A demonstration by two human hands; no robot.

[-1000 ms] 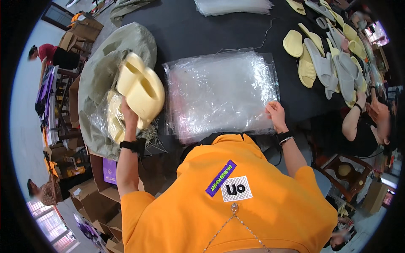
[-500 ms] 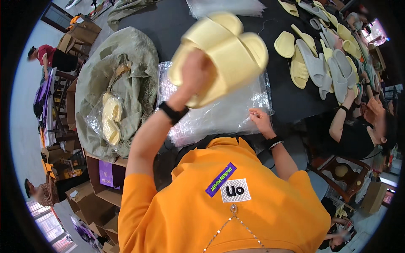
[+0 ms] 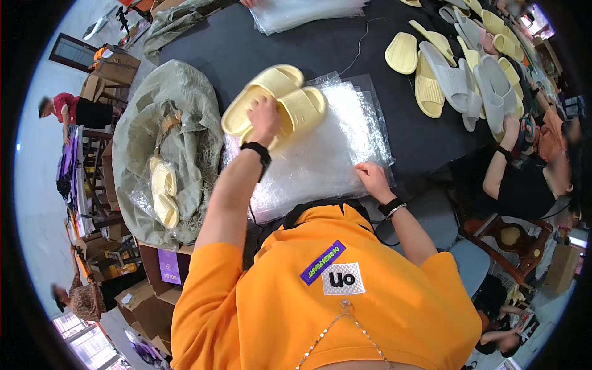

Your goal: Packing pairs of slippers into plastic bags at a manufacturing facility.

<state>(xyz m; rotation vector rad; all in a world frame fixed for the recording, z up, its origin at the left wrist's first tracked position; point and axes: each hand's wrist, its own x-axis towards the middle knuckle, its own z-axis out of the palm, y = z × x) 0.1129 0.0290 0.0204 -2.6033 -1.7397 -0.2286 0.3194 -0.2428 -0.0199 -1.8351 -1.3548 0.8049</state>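
Observation:
My left hand (image 3: 264,118) is closed around the heel ends of a pair of pale yellow slippers (image 3: 303,106), their toe ends pointing up and right. The pair is just over a stack of clear plastic bags (image 3: 308,180) lying on the dark table. At the stack's right side, my right hand (image 3: 372,180) has its fingers pinched at the edge of a bag. Left of the stack is a greenish-grey woven sack (image 3: 200,102) with its mouth spread wide, and a bagged pair of yellow slippers (image 3: 164,191) lies in it.
Loose yellow and grey slippers (image 3: 453,80) are heaped on the black table (image 3: 203,46) at the right. More clear bags (image 3: 305,13) lie at the far edge. A co-worker (image 3: 524,179) sits at the right, reaching to the heap. Cardboard boxes (image 3: 145,314) stand at lower left.
The slippers in my left hand have come down and left, closer to the bag stack. My right hand has shifted slightly left, onto the edge of the bags. The view has shifted a little.

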